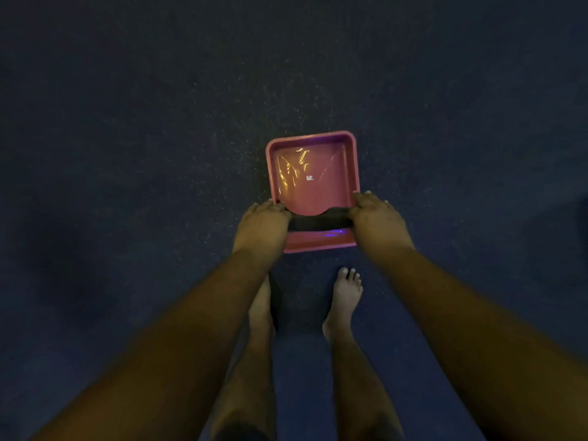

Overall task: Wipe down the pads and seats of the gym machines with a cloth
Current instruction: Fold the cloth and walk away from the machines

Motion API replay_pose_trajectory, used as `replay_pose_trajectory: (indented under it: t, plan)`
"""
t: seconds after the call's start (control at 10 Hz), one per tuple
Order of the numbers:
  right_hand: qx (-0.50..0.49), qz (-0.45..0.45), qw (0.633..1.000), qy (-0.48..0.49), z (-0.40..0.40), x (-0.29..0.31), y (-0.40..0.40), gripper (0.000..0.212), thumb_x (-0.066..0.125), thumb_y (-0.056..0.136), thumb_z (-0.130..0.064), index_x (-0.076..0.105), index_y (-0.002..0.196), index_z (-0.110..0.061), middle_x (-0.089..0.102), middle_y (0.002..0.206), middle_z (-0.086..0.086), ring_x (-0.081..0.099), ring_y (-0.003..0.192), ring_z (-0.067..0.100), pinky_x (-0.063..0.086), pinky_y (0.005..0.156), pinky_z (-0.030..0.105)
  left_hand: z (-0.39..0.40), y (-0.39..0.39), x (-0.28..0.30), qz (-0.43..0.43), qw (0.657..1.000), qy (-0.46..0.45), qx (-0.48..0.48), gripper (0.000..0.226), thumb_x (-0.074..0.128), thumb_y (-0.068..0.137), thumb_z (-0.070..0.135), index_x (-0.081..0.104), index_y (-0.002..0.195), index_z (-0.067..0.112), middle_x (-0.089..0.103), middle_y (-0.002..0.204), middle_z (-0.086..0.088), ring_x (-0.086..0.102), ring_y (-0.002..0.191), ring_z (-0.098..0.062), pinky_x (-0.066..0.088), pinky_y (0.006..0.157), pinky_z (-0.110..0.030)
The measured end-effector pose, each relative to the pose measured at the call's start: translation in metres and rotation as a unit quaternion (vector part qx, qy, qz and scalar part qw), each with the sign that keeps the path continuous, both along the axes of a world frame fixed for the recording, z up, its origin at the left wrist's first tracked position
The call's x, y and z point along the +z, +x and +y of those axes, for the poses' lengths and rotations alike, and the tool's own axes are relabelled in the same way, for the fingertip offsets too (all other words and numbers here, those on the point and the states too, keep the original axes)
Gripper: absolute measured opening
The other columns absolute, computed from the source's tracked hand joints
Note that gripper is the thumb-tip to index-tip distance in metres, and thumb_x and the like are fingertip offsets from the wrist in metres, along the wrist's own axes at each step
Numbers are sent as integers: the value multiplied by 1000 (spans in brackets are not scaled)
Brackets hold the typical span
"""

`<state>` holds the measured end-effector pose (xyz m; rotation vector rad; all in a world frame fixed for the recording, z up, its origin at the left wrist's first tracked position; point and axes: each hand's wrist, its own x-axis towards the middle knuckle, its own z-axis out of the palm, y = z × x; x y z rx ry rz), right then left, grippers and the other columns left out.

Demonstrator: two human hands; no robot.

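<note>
1. Pink plastic basin [350, 160] on speckled floor [127, 154], apparently holding water.
2. Left hand [262, 226] and right hand [377, 218] each clench 1 end of the dark cloth [319, 221], stretched above the basin's near side.
3. Step, judged: wringing; next, carry it to a pad.

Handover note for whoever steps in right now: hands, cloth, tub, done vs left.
Left hand: grips one end of the dark cloth.
Right hand: grips the other end; the cloth is stretched between both hands over the near part of the pink tub.
Tub sits on the dark floor just ahead of the bare feet; its inside reflects light like water.
Done: cloth in hand at the tub.
Left: no gym machine in view, so all pads and seats apparently remain.
</note>
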<state>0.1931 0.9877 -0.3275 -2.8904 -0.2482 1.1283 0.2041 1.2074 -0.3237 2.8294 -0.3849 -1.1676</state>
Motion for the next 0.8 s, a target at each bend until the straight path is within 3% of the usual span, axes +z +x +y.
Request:
replay_pose_trajectory:
  t: [0.1, 0.2, 0.3, 0.4, 0.5, 0.6, 0.8]
  plan:
    - [-17, -44, 999, 10, -4, -27, 16, 34, 60, 90, -6, 64, 123, -15, 64, 119, 10, 60, 110, 30, 47, 92, 36, -1, 17, -29, -52, 999, -10, 10, 39, 47, 98, 11, 59, 134, 19, 59, 139, -5, 57, 123, -26, 44, 103, -39]
    - [-25, -71, 997, 17, -7, -40, 19, 31, 65, 85, -4, 68, 113, -14, 67, 106, 10, 63, 100, 31, 51, 81, 35, 1, 22, -46, -70, 997, -18, 17, 45, 46, 100, 11, 53, 143, 18, 48, 153, -5, 51, 135, -27, 41, 109, -39]
    - [-12, -97, 994, 45, -11, -59, 12, 38, 67, 82, 0, 71, 118, -13, 71, 114, 9, 65, 108, 33, 53, 85, 37, 3, 20, -67, -57, 998, -19, 13, 52, 47, 102, 13, 41, 153, 19, 33, 163, -5, 36, 147, -26, 30, 118, -39]
    - [-17, -47, 998, 44, -9, -74, 4, 43, 61, 91, -4, 63, 133, -15, 65, 131, 8, 61, 121, 32, 51, 95, 40, 4, 10, -80, -12, 1000, -9, 21, 54, 46, 104, 19, 34, 156, 21, 26, 166, -6, 29, 151, -26, 24, 122, -39]
    - [-89, 71, 992, 61, -8, -88, -14, 49, 55, 101, -20, 47, 149, -20, 47, 154, 7, 50, 135, 30, 44, 109, 40, 0, -9, -83, 71, 995, -17, 72, 65, 49, 103, 43, 24, 159, 23, 19, 168, -7, 18, 154, -27, 19, 124, -43]
    - [-160, 95, 978, 99, -7, -79, -24, 56, 54, 103, -31, 38, 154, -16, 39, 159, 8, 42, 142, 28, 37, 114, 40, -2, -16, -72, 89, 991, -31, 92, 77, 51, 99, 55, 18, 161, 23, 17, 168, -7, 16, 154, -28, 19, 125, -45]
    - [-196, 39, 972, 120, -1, 3, -24, 67, 52, 101, -46, 34, 155, -12, 39, 159, 10, 39, 144, 28, 35, 117, 41, 4, -11, 20, 64, 991, -47, 106, 89, 48, 93, 68, 13, 162, 22, 15, 169, -8, 13, 155, -28, 18, 125, -46]
